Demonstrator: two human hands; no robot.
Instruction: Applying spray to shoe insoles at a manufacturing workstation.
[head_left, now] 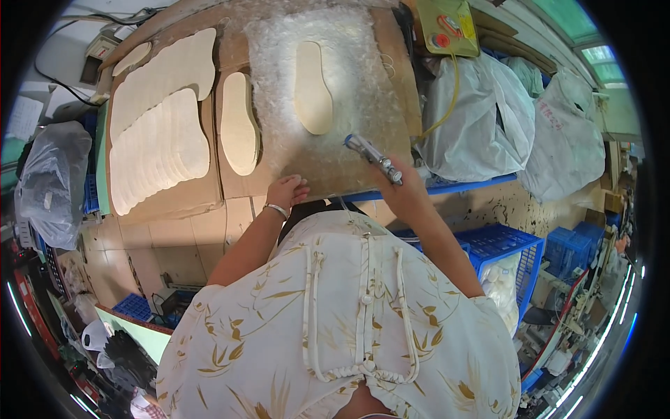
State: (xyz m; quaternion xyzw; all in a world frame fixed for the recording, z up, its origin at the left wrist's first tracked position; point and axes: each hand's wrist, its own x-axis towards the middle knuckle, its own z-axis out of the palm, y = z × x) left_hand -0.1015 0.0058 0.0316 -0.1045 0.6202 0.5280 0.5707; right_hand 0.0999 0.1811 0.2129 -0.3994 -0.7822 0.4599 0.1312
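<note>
My right hand (405, 190) grips a metal spray gun (373, 159) with a blue-tipped nozzle, aimed up and left over the work surface. Just beyond the nozzle lies a single cream insole (313, 91) on a patch of whitish, crusted residue (269, 77). At the near edge of the cardboard-covered table (328, 174), my left hand (287, 193) is loosely curled, its fingers drawn in and nothing visible in them; a bracelet circles that wrist. Left of the residue, a small stack of cream insoles (239, 126) rests on the cardboard.
Overlapping rows of insoles (157, 150) cover the table's left side. White plastic bags (478, 119) stand at the right, with a yellow hose (453, 98) running beside them from a yellow-green container (447, 24). A blue crate (506, 244) with white contents sits below right.
</note>
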